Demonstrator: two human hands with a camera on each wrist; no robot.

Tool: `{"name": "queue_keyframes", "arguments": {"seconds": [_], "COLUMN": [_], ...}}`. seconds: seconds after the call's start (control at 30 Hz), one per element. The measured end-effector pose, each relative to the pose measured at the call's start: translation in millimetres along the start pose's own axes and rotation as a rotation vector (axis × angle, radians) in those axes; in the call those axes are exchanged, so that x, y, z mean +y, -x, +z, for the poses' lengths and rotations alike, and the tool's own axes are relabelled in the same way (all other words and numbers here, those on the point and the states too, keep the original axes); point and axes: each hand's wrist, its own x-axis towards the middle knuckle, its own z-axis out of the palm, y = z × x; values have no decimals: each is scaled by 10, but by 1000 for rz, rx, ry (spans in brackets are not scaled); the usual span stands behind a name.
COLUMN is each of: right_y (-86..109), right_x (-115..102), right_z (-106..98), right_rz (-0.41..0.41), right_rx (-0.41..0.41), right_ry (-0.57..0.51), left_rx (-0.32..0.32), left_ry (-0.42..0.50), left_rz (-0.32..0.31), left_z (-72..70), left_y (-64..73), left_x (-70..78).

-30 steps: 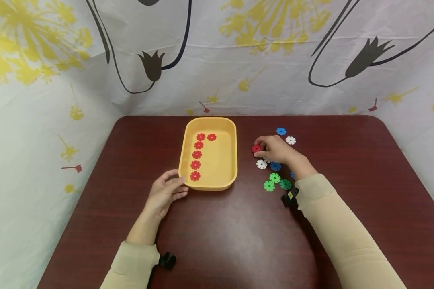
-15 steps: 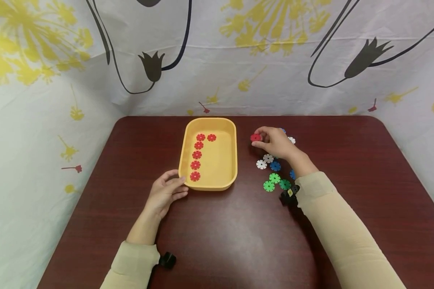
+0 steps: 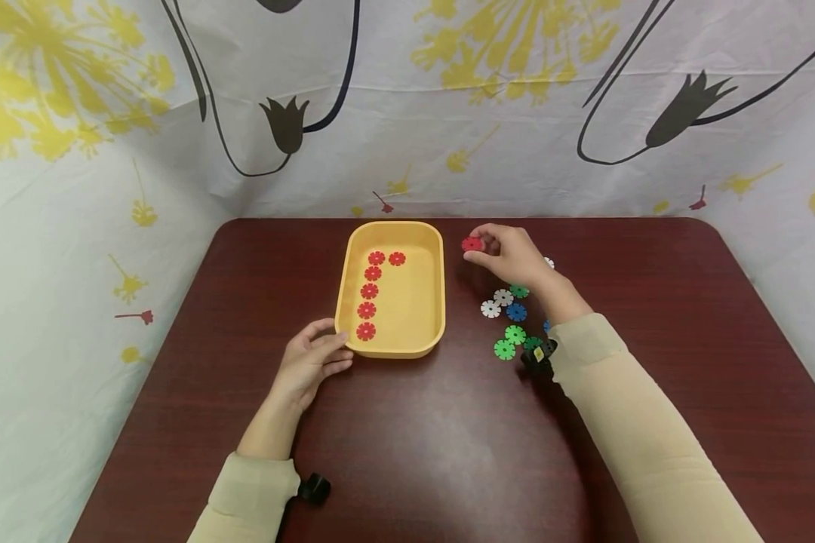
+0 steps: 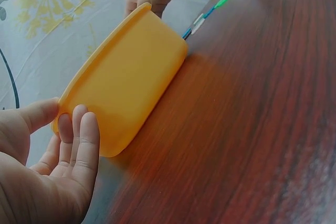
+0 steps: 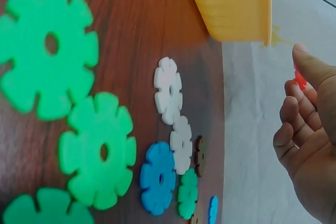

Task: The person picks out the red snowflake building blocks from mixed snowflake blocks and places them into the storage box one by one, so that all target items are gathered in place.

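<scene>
A yellow tray stands on the table with several red snowflake discs lying flat in it, in a column down the left plus one at the upper right. My left hand grips its near-left corner, thumb at the rim and fingers against the outer wall. Right of the tray's far end, my right hand pinches a red snowflake disc between thumb and fingers, raised above the table. In the right wrist view the thumb mostly covers this disc.
On the dark red table, loose snowflake discs lie right of the tray: white, blue and green. Brown discs show in the right wrist view. A patterned cloth hangs behind the table.
My right hand has lifted the red disc off the table and carried it away from me and slightly left, uncovering white and green discs. The left hand and tray have stayed put.
</scene>
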Motion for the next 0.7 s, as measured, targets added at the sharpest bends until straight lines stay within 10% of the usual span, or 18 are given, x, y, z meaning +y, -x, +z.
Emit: {"name": "queue_keyframes", "arguments": {"seconds": [0.7], "right_y": [-158], "right_x": [-197], "right_z": [181], "right_rz": [-7], "right_rx": [-26], "right_ry": [-58], "left_rx": [1], "left_ry": [3], "left_rz": [7], "left_z": [1], "left_y": [4], "left_x": [-1]}}
